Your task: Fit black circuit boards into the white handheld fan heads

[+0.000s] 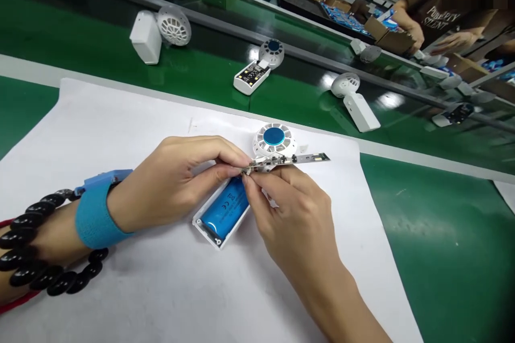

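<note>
A handheld fan with a round white grille and blue centre [274, 136] lies on the white paper. Its open handle holds a blue battery [226, 209]. Above the handle, a thin circuit board [311, 158] is seen nearly edge-on. My left hand [181, 179] pinches the board's left end between thumb and forefinger. From the right, my right hand [295, 203] has thumb and forefinger closed at a small pale part, perhaps a connector, under that same end. The fingertips of both hands nearly meet there, and the exact contact is partly hidden.
Beyond the paper [161, 289] runs a green conveyor belt [201, 64] carrying several white fans, one with its circuit board exposed [251, 77]. Across it, another person's hands [408, 27] are near cardboard boxes [388, 37]. A blue wrist strap [94, 214] and black beads circle my left wrist.
</note>
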A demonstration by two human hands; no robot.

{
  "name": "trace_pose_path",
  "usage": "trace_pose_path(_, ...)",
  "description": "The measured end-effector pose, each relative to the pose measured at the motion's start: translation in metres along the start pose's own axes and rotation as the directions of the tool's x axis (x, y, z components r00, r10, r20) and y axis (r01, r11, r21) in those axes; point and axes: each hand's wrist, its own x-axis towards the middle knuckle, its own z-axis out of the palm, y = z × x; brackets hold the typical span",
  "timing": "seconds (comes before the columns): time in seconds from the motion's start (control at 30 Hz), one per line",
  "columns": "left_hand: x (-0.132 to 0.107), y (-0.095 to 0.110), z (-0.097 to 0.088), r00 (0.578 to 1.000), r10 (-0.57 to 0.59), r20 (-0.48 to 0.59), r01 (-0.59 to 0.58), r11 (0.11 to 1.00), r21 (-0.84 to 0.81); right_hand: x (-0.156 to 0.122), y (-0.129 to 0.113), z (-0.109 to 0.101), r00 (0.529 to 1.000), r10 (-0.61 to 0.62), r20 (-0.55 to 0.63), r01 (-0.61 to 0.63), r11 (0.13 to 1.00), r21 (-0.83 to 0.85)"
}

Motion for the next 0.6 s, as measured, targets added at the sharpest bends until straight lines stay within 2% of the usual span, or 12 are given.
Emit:
trace_pose_path(0.2,-0.0019,-0.0010,-0.0038,0.999,0.042,0.026,-0.044,0.998,0.045,-0.0006,-0.0009,0.0011,0.999,0.030,-0.025,-0.028,0.996,0.079)
trace_pose_path(0.43,-0.0043,0.0010,-0.0054,0.999,0.012,0.033,-0.014,0.999,0.052,-0.0001,-0.0011,-0.0018,0.980,0.185,-0.071,-0.158,0.946,0.285)
trace_pose_path(0.5,-0.0056,0.0017,-0.0057,0.999,0.013,0.040,-0.015,0.998,0.068,-0.0010,-0.0003,-0.0027,0.980,0.183,-0.078,-0.153,0.943,0.294)
trace_pose_path(0.6,-0.0075,0.0024,-0.0052,1.000,-0.005,0.026,0.002,0.995,0.099,-0.0036,0.0010,-0.0031,0.992,0.114,-0.047,-0.097,0.959,0.266)
